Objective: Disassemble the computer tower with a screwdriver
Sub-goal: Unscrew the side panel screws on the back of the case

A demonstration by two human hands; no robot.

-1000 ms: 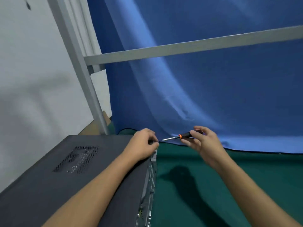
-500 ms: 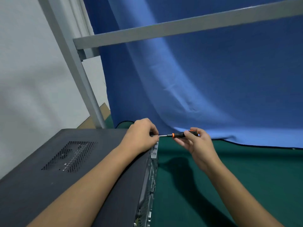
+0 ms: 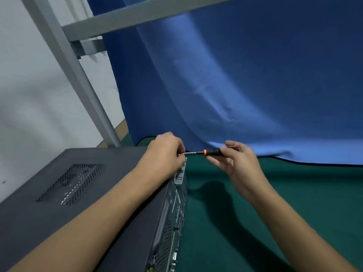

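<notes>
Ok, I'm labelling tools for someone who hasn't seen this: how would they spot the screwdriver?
Find the dark grey computer tower lying on the green mat. At its far top corner, the right hand holds the screwdriver level, tip hidden at the left hand. It is the only slim tool: black handle, orange collar, thin metal shaft.

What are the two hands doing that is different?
The right hand pinches the screwdriver by its black handle; the left hand is curled at the computer tower's top far corner, around the tip. The right hand hangs over the green mat; the left rests on the tower. Both are bare.
</notes>
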